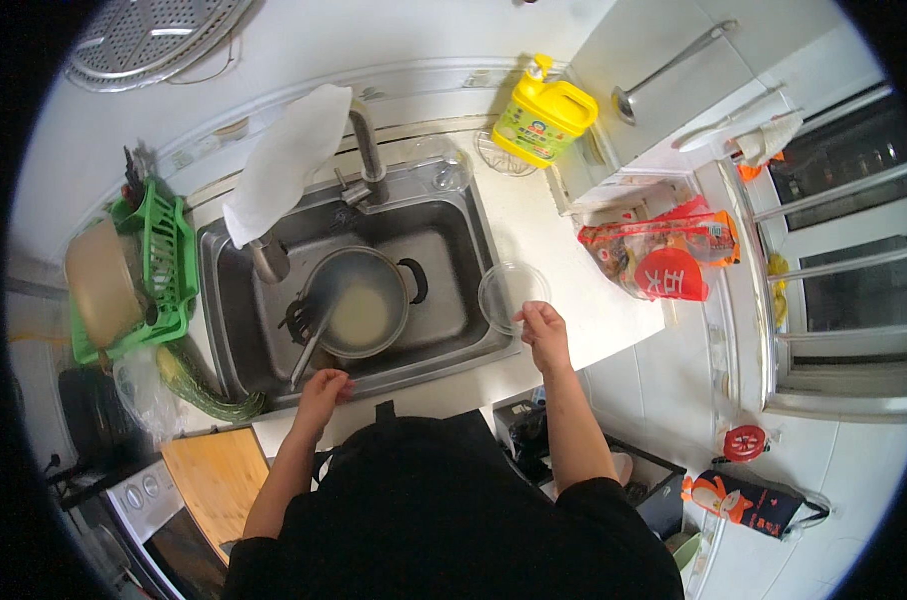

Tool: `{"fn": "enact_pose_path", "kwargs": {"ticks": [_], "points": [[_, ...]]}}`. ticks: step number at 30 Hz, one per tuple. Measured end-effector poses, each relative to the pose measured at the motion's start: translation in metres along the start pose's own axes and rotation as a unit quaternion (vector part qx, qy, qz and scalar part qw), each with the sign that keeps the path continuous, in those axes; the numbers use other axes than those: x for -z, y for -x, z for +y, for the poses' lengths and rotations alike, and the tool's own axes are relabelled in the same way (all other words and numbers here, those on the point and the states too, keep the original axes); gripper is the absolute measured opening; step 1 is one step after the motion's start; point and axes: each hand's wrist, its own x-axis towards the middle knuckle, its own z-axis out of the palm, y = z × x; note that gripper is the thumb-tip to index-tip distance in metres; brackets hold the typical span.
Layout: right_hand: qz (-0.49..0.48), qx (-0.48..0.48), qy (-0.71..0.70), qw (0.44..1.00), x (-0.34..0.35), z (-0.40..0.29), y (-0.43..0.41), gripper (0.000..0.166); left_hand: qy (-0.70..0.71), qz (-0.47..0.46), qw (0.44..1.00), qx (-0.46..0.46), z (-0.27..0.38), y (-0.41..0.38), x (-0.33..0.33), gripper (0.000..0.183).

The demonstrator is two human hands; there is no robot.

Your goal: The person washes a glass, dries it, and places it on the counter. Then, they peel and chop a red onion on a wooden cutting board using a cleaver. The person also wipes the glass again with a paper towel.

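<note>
My right hand (pixel 545 334) pinches the near rim of a round clear plastic lid or shallow dish (pixel 515 289) at the right edge of the steel sink (pixel 440 244). Over the sink's front edge is my left hand (pixel 323 396), its fingers loosely curled and no object visible in them. Inside the sink sits a round pot (pixel 327 289) with two black side handles, holding cloudy pale liquid (pixel 358 315). A long metal utensil handle (pixel 311 351) slants out of the pot and ends close to my left hand; its head is hidden.
A faucet (pixel 367 150) rises behind the sink beside a white sheet-like item (pixel 292 157). At left are a green dish rack (pixel 165 262) and a striped green squash (pixel 206 390). A yellow pump jug (pixel 541 116) and a red-trimmed food bag (pixel 656 255) stand on the right.
</note>
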Motion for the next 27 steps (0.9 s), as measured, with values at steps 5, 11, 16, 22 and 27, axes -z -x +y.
{"fn": "enact_pose_path", "kwargs": {"ticks": [5, 11, 16, 22, 27], "points": [[0.032, 0.012, -0.001, 0.999, 0.0, -0.001, 0.003, 0.012, -0.025, -0.006, 1.0, 0.001, 0.005, 0.001, -0.005, 0.025], [0.088, 0.065, 0.052, 0.993, 0.01, -0.004, 0.003, 0.013, -0.011, -0.009, 1.0, -0.002, 0.0, -0.003, -0.004, 0.024], [0.099, 0.024, 0.087, 0.991, 0.01, -0.016, 0.008, 0.018, -0.06, -0.003, 0.997, -0.047, -0.006, -0.008, 0.0, 0.021], [-0.072, 0.094, 0.19, 0.975, -0.037, -0.028, 0.036, 0.031, -0.338, 0.04, 0.853, -0.395, 0.097, 0.02, -0.046, 0.012], [-0.195, 0.077, 0.121, 0.97, -0.091, -0.041, 0.064, 0.03, -0.235, -0.017, 0.858, -0.457, 0.165, 0.024, -0.088, 0.02]]}}
